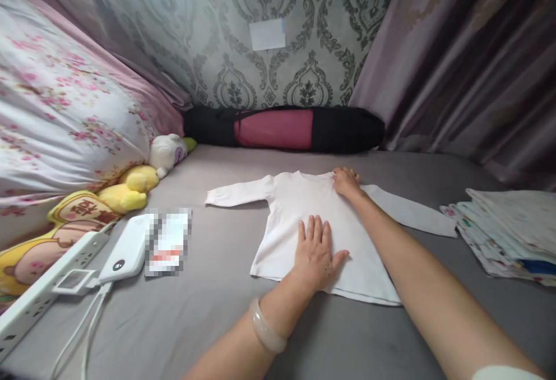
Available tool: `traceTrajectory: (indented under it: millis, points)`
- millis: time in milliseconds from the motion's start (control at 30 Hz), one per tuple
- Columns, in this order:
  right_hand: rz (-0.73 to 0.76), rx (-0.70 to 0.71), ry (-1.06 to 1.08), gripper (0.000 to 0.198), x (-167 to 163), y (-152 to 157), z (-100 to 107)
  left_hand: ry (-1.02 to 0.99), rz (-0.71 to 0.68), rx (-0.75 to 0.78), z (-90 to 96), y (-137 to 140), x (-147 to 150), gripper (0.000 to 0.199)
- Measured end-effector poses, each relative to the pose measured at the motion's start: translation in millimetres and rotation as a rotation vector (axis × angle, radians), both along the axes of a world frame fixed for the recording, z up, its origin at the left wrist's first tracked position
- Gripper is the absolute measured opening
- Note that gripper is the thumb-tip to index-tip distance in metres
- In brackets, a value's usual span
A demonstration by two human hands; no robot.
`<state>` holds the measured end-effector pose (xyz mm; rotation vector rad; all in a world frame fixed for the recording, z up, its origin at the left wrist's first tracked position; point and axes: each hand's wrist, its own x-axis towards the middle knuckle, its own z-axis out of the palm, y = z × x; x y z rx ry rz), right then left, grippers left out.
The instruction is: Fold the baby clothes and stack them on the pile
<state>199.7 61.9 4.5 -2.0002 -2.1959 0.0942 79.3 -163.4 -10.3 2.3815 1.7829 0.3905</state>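
The shirt lay spread on the bed, the left hand flat on its front, fingers straight, slightly apart, gripping nothing. The right hand had fingers curled at the shirt's shoulder; whether they pinched it could not be told. Beyond the shirt lay a long bag, its contents hidden.

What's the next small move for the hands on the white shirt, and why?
I'd probably have the right hand fold the nearby shirt sleeve inward over the white shirt. That hand is already at the shoulder beside it, the sleeve lies stretched outward, and the left hand rests flat on the front, so it could steady the cloth.
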Motion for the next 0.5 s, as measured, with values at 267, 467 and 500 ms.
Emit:
traceTrajectory:
  millis: [267, 467, 500]
  points:
    - [0.313, -0.018, -0.034, 0.041, -66.6, 0.4, 22.5, -0.081, 0.089, -0.062, 10.7, -1.3, -2.7, 0.065]
    - [0.396, -0.065, -0.061, 0.039, -106.6, 5.7, 11.0, -0.062, 0.105, -0.078, 8.6, 2.1, -7.5, 0.073]
    - [0.388, -0.063, -0.066, 0.037, -108.8, 7.1, 9.7, -0.055, 0.11, -0.085, 8.6, 3.5, -9.7, 0.077]
